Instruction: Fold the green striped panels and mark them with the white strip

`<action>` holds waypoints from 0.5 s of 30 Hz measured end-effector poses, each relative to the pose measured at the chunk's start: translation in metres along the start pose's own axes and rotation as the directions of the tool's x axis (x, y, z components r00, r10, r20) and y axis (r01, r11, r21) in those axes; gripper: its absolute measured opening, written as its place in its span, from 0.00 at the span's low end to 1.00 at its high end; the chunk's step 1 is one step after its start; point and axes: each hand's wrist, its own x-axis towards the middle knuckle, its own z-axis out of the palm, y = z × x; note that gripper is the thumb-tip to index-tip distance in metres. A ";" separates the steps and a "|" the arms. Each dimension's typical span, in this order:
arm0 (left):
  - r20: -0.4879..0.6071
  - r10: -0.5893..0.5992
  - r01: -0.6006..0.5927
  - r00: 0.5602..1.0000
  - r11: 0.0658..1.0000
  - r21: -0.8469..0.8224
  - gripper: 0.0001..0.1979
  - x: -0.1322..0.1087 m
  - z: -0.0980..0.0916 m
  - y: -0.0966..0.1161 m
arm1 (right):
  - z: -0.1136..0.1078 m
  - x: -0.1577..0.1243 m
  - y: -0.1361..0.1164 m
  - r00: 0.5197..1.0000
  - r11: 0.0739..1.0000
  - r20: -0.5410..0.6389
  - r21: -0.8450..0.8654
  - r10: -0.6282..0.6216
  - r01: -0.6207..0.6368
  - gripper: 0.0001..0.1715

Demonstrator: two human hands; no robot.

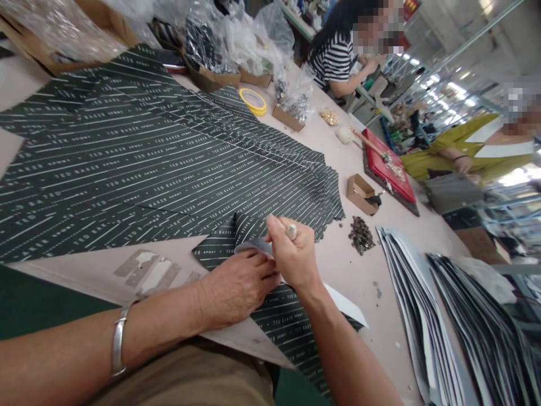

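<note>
A dark green printed paper sheet (291,321) with white dashed lines lies in front of me on the table, one flap (253,246) folded up to show its grey underside. My left hand (236,285), a silver bangle on its wrist, presses fingers-down on the sheet beside that flap. My right hand (291,254) is closed, pinching the folded flap's edge, with a small pale object at the thumb that I cannot name.
A large fan of the same printed sheets (139,163) covers the table's left. Flat stacks (426,316) lie at right. A pile of small dark metal parts (361,234), small cardboard boxes (359,193), yellow tape (253,101) and a red tray (391,172) lie beyond. Two seated people work far right.
</note>
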 end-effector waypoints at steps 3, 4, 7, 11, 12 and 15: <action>-0.032 0.008 -0.007 0.999 1.000 0.020 0.08 -0.001 0.005 0.000 | 0.007 -0.002 -0.006 0.997 0.984 0.057 -0.168 -0.056 0.065 0.26; -0.041 0.004 -0.003 0.999 1.000 0.022 0.08 -0.001 0.006 0.000 | 0.006 -0.004 -0.006 0.995 0.974 0.072 -0.208 -0.073 0.087 0.26; -0.022 -0.011 0.010 1.000 1.000 -0.010 0.08 0.000 0.003 -0.001 | -0.001 -0.013 -0.003 0.991 0.957 0.080 -0.261 -0.106 0.123 0.27; 0.032 -0.027 0.029 0.999 0.998 -0.057 0.09 0.003 -0.005 0.000 | -0.020 -0.023 0.008 0.999 0.999 -0.025 -0.038 -0.032 0.031 0.26; 0.031 -0.027 0.028 0.999 0.998 -0.054 0.09 0.004 -0.007 0.000 | -0.025 -0.023 0.009 0.999 0.999 -0.047 0.054 0.003 -0.001 0.26; 0.009 -0.020 0.020 1.000 0.998 -0.056 0.05 0.004 -0.009 0.000 | -0.033 -0.025 0.002 0.993 0.954 -0.122 0.296 -0.012 0.047 0.24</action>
